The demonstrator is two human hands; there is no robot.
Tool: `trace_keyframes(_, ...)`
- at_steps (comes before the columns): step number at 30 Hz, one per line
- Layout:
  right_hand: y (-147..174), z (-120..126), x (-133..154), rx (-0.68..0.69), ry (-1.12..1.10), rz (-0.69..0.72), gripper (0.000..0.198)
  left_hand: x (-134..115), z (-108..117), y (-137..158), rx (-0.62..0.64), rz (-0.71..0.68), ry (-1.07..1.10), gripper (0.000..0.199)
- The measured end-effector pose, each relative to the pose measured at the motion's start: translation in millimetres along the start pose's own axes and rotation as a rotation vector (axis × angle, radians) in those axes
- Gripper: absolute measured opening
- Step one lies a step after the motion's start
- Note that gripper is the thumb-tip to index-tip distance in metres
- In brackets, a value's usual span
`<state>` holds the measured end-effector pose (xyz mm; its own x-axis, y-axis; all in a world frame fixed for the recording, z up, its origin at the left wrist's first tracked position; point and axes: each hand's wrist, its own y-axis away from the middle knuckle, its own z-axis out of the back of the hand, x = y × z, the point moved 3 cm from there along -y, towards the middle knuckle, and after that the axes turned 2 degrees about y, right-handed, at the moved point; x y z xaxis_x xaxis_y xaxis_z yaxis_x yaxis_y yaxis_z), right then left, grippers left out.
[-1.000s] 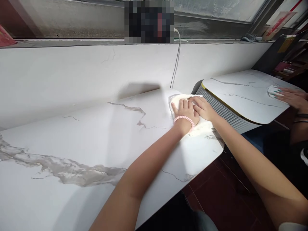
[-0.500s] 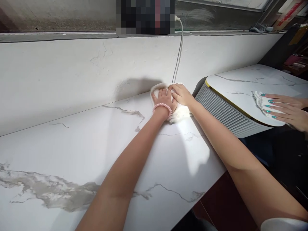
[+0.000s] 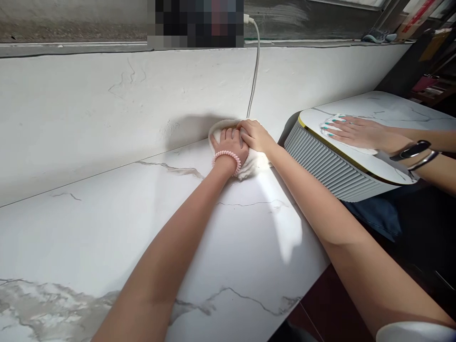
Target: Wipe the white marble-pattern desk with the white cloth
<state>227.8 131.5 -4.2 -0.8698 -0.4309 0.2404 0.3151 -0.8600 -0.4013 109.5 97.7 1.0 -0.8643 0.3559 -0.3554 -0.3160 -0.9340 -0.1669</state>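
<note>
A white cloth (image 3: 254, 164) lies bunched on the marble-patterned tabletop (image 3: 228, 242), close against the wall. My left hand (image 3: 233, 142), with a pink coiled band at its wrist, presses flat on the cloth, fingers spread. Beside it my right hand (image 3: 258, 135) also rests on the cloth, its fingers extended and slightly bent, their tips meeting the left hand's edge. The fingers do not wrap round the cloth. Part of the cloth is hidden under both hands.
At the right, a co-worker's hands (image 3: 359, 130) lie on another white cloth upon a rounded, ribbed cabinet (image 3: 331, 164). A white cable (image 3: 255, 61) hangs down the white wall (image 3: 107, 109) behind my hands. Dark red floor (image 3: 320, 299) shows below the tabletop's edge.
My hands and the cloth appear slightly further left in view, as does the whole scene; their place on the tabletop barely differs. The co-worker's hands have slid left across the cabinet top.
</note>
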Motion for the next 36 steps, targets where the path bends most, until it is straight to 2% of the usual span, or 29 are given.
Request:
trace_keyframes(5,8,7,2,0.051,-0.018,0.063,0.035,-2,1,5,0.031,-0.007,-0.016,0.061)
trace_keyframes(9,16,15,0,0.095,-0.054,0.162,0.041,-10,2,14,0.075,0.016,-0.042,0.065)
trace_keyframes(13,22,20,-5,0.126,-0.085,0.2,0.043,-20,2,22,0.102,0.052,-0.062,0.067)
trace_keyframes(19,38,28,-5,0.136,-0.086,0.195,0.045,-28,-2,29,0.088,0.015,-0.064,0.067)
trace_keyframes(25,75,43,-1,0.187,-0.072,0.175,0.056,-45,-5,52,0.144,-0.018,-0.049,0.073)
trace_keyframes(31,111,62,3,0.35,-0.071,0.134,0.074,-59,2,84,0.189,-0.072,-0.051,0.087)
trace_keyframes(36,136,85,12,0.484,-0.072,0.067,0.091,-73,2,116,0.257,-0.082,-0.084,0.111)
